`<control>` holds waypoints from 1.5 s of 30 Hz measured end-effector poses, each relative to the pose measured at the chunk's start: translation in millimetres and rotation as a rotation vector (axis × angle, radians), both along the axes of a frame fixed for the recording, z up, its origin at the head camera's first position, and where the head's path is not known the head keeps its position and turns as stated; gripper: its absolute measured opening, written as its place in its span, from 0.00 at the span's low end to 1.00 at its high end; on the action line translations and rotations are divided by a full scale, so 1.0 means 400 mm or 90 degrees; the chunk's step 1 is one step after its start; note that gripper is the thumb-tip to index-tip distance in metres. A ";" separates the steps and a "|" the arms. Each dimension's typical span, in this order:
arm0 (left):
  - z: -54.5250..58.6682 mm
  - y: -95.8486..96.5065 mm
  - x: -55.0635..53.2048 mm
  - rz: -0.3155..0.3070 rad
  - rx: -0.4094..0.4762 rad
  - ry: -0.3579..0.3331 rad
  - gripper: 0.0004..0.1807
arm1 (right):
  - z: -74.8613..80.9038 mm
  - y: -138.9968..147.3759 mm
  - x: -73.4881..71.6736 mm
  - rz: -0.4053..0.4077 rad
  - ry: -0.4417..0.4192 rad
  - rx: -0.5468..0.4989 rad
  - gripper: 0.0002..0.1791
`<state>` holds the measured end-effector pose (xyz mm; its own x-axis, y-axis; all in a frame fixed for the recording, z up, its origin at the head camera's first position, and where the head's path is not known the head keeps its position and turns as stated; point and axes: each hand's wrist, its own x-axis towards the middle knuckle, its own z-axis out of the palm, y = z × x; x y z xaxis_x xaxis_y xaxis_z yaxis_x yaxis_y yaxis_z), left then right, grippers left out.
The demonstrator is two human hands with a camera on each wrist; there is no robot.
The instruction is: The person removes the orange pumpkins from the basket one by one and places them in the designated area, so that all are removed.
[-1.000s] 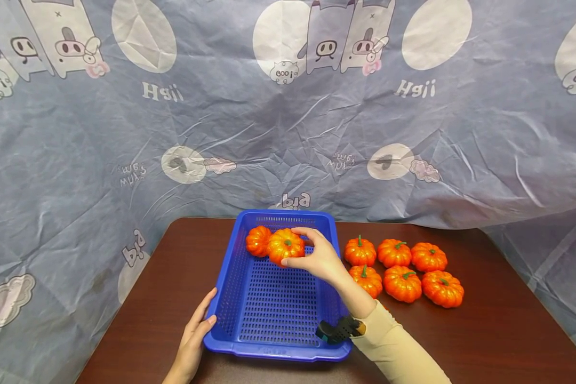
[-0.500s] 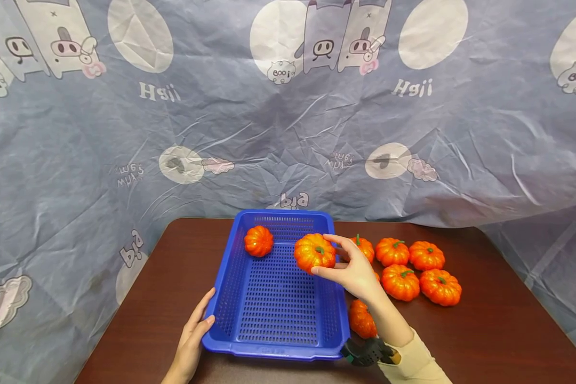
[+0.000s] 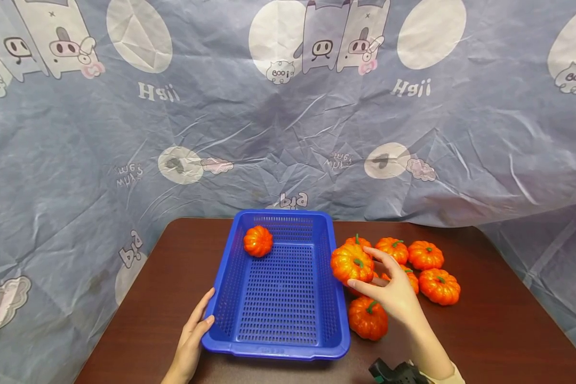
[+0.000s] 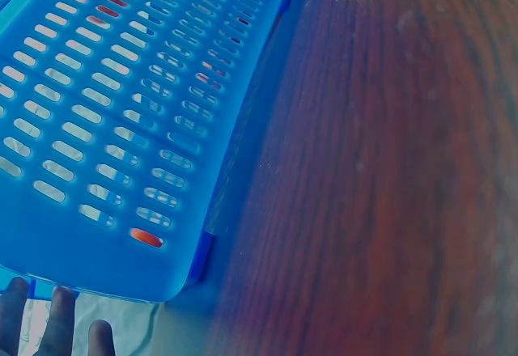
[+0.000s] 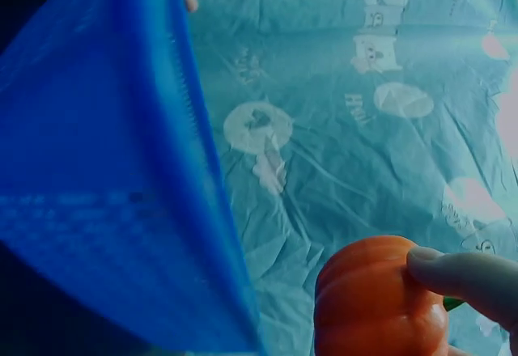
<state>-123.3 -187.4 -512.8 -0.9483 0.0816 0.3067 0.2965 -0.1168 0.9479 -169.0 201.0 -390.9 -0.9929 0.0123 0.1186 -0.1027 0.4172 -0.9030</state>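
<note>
My right hand (image 3: 396, 290) pinches a small orange toy pumpkin (image 3: 352, 262) with a green stem between thumb and fingers. It is just past the right rim of a blue perforated basket (image 3: 280, 349), in front of other pumpkins. The right wrist view shows the same pumpkin (image 5: 376, 299) under the thumb, beside the basket wall (image 5: 162, 129). On the basket's left rim rest the fingertips of my left hand (image 3: 189, 338), fairly straight; some fingers (image 4: 58, 324) appear at the basket edge in the left wrist view. One pumpkin (image 3: 257, 241) lies in the basket's far left corner.
Several more pumpkins stand on the brown table (image 3: 504, 330) right of the basket, including a near one (image 3: 368, 318) close to its rim and another (image 3: 439, 286) farthest right. A grey patterned cloth (image 3: 269, 117) hangs behind the table.
The right hand has moved right with its pumpkin, from above the basket's far end to beyond the right rim. The left hand and the pumpkin in the corner have stayed put.
</note>
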 end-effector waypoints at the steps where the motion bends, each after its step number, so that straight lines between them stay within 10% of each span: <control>1: 0.001 0.001 0.000 0.002 0.001 0.003 0.27 | -0.004 0.009 0.005 -0.009 -0.004 0.011 0.41; 13: -0.002 -0.001 -0.001 -0.007 0.014 0.007 0.28 | -0.062 0.105 0.062 -0.085 0.008 0.071 0.41; 45: -0.003 -0.002 0.000 -0.005 0.004 0.005 0.28 | -0.199 0.241 0.104 -0.135 -0.196 0.104 0.50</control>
